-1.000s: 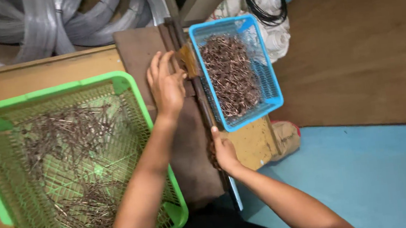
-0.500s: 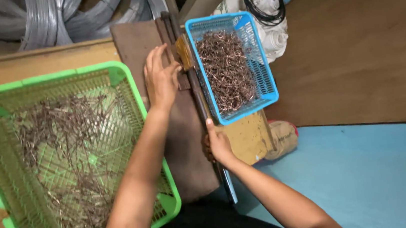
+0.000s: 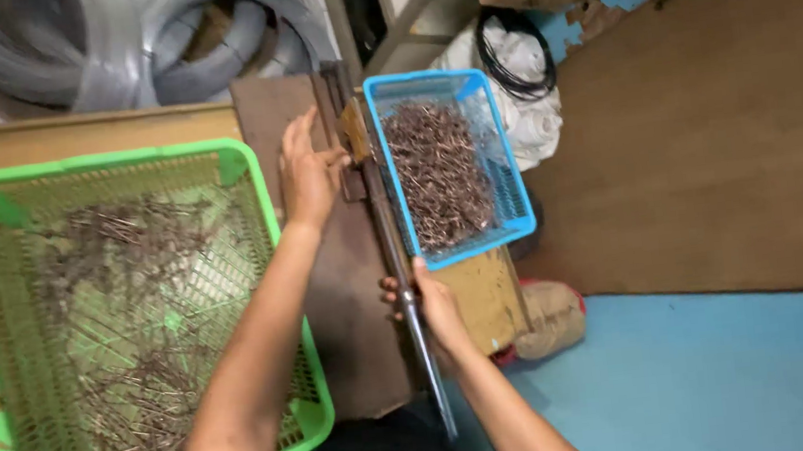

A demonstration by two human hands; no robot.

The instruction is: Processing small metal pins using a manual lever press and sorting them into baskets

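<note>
Little changed since half a second ago. Left hand (image 3: 308, 171) lies flat, fingers open, on brown board (image 3: 329, 293) at centre frame. Right hand (image 3: 433, 307), lower centre, closed around grey metal lever (image 3: 394, 246), beside blue basket (image 3: 506, 175) of nails.

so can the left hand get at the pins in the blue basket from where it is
Probably yes. The left hand rests flat on the dark board beside the blue basket, whose top is open. Only the metal lever bar and a small block lie between them, both low enough to reach over.
</note>
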